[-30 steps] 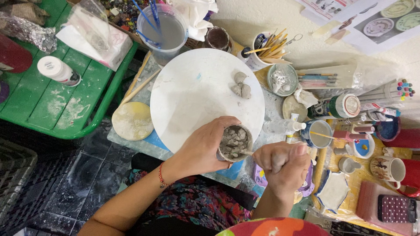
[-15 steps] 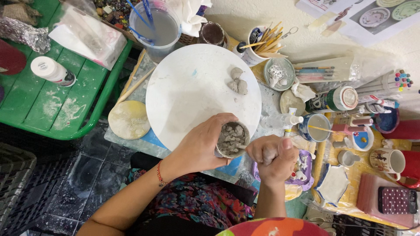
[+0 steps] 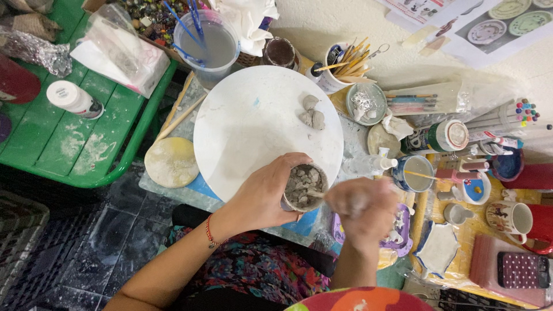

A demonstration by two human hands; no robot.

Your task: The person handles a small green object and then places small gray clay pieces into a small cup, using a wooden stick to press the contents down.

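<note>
We see white round board (image 3: 253, 126) w/ clay lumps (image 3: 312, 112) on desk, water tub (image 3: 207, 46) behind, our left hand (image 3: 268, 196) wrapped round clay-filled cup (image 3: 303, 187) at board's near edge, right hand (image 3: 363, 210) blurred, fisted beside cup, contents unclear.

A green tabletop (image 3: 69, 144) is standing at the left over a dark, wet-looking tiled floor (image 3: 109, 242), while a pale textured wall (image 3: 345, 23) is running behind, catching even light.
</note>
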